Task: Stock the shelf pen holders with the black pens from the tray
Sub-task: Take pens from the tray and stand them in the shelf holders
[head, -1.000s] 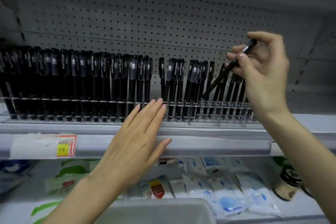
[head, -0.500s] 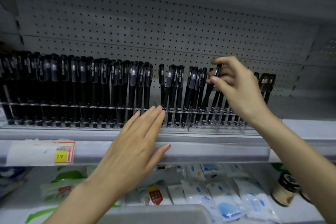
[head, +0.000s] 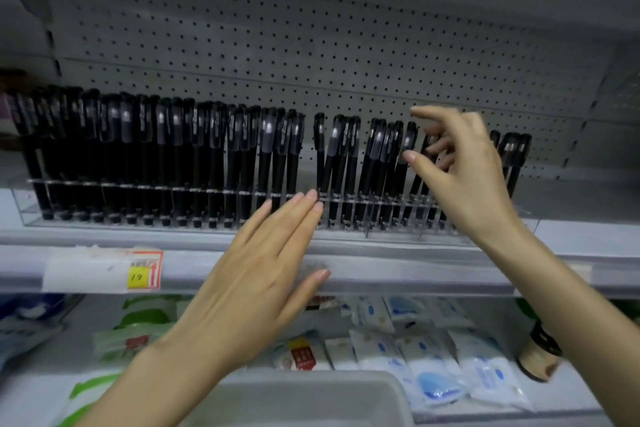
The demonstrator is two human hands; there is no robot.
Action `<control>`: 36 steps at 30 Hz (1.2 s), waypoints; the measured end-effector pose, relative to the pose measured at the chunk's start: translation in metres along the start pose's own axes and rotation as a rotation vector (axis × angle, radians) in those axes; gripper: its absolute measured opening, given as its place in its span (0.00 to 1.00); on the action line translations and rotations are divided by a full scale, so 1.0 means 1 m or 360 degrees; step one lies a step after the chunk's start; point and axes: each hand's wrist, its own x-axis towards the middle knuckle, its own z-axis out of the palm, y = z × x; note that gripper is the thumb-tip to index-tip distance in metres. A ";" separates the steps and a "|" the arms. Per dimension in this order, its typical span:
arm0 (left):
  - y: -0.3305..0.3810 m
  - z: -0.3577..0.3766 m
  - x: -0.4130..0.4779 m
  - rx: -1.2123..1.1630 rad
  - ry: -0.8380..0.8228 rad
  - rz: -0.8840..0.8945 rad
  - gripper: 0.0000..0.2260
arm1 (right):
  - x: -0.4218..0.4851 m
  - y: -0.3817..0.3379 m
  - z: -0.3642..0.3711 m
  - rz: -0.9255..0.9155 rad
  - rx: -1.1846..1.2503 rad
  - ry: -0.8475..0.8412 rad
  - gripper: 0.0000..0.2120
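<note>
Left hand (head: 256, 281): centre of frame, grip apart, fingers straight and together, tips against the front of the clear pen holder (head: 20, 211), thumb on the front rail of the shelf (head: 571, 236).
Right hand (head: 464, 177): centre right, grip apart, fingers spread among the pen caps, thumb tip just beside one cap.
Black pens (head: 166, 149): upright in a row across mid-frame, standing in the holder.
Tray (head: 311, 392): grey, bottom centre, its inside out of view.
Below the shelf: packets (head: 433, 374) lower right; price tag (head: 143, 270) lower left.
</note>
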 end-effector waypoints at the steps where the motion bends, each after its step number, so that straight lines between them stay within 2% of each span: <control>1: 0.001 -0.002 -0.004 -0.0035 -0.0001 -0.0026 0.28 | -0.008 -0.006 0.000 -0.0054 0.0025 0.0004 0.19; 5: 0.003 -0.007 -0.033 -0.0182 -0.0074 -0.0138 0.29 | -0.052 -0.027 0.011 -0.0265 0.0137 -0.0242 0.16; 10: 0.003 -0.004 -0.104 -0.0279 -0.0179 -0.0387 0.28 | -0.127 -0.041 0.053 -0.0307 0.0358 -0.0626 0.15; 13: 0.002 0.001 -0.165 -0.0397 -0.0237 -0.0702 0.28 | -0.180 -0.041 0.093 -0.0140 0.0529 -0.0926 0.12; 17: 0.008 0.010 -0.241 -0.0547 -0.0348 -0.1167 0.30 | -0.250 -0.039 0.158 0.0317 0.0584 -0.1447 0.14; 19: 0.012 0.015 -0.265 -0.0588 -0.0385 -0.1308 0.31 | -0.274 -0.036 0.189 0.0338 0.0443 -0.1632 0.20; 22: 0.015 0.021 -0.280 -0.0643 -0.0447 -0.1372 0.31 | -0.292 -0.033 0.217 0.0248 0.0232 -0.1825 0.26; 25: 0.015 0.025 -0.282 -0.0677 -0.0501 -0.1333 0.28 | -0.299 -0.035 0.231 0.0269 0.0169 -0.1864 0.28; 28: 0.016 0.030 -0.281 -0.0743 -0.0539 -0.1334 0.30 | -0.306 -0.036 0.236 0.0228 0.0088 -0.1834 0.28; 36: 0.021 0.038 -0.283 -0.0871 -0.0527 -0.1302 0.30 | -0.314 -0.041 0.229 0.0114 0.0008 -0.1663 0.22</control>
